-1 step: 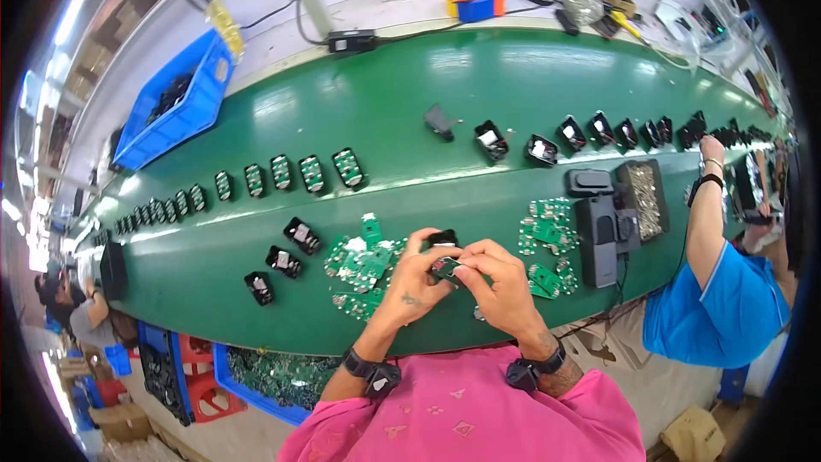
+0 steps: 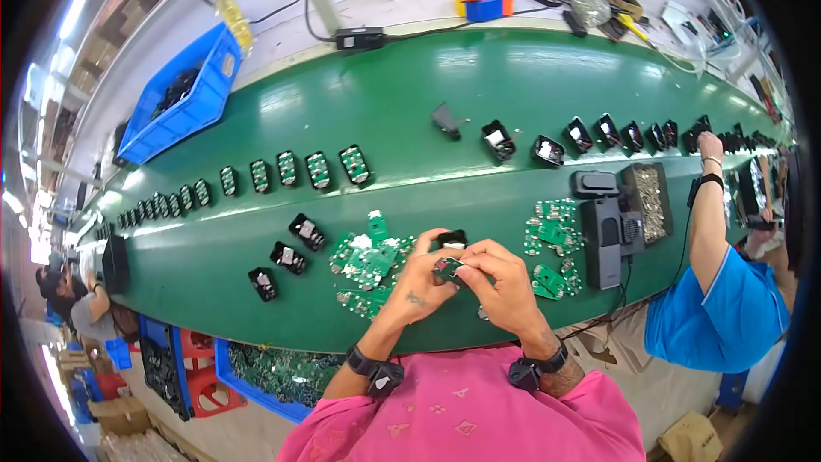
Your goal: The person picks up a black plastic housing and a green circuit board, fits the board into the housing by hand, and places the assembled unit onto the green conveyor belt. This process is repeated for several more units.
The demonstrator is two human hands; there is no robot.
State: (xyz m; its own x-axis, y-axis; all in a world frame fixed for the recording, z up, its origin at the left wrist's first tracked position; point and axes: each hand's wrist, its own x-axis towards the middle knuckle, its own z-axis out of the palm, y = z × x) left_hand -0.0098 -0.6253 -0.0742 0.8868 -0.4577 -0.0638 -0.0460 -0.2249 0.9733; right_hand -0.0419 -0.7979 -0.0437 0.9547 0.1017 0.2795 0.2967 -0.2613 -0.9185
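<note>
Close in front of me, my left hand (image 2: 422, 284) and my right hand (image 2: 503, 284) are pinched together around a small green circuit board (image 2: 446, 268). The fingers cover much of the board. Just beyond the left fingertips is a black plastic housing (image 2: 453, 239) with a white part inside; whether a finger also holds it is unclear. To the left of my hands lies a loose pile of green circuit boards (image 2: 366, 261). Several open black housings (image 2: 288, 257) lie left of that pile. More green boards (image 2: 552, 231) are scattered to the right.
A row of board-filled housings (image 2: 354, 164) runs leftward, and open housings (image 2: 498, 141) run rightward. Grey devices (image 2: 602, 239) stand beside a tray of small metal parts (image 2: 631, 205). A co-worker's arm (image 2: 706, 205) reaches in at right. Blue crates (image 2: 184, 107) stand back left and below the table.
The table and its contents appear slightly further right and lower in the picture. Both hands keep the same pinched hold on the circuit board.
</note>
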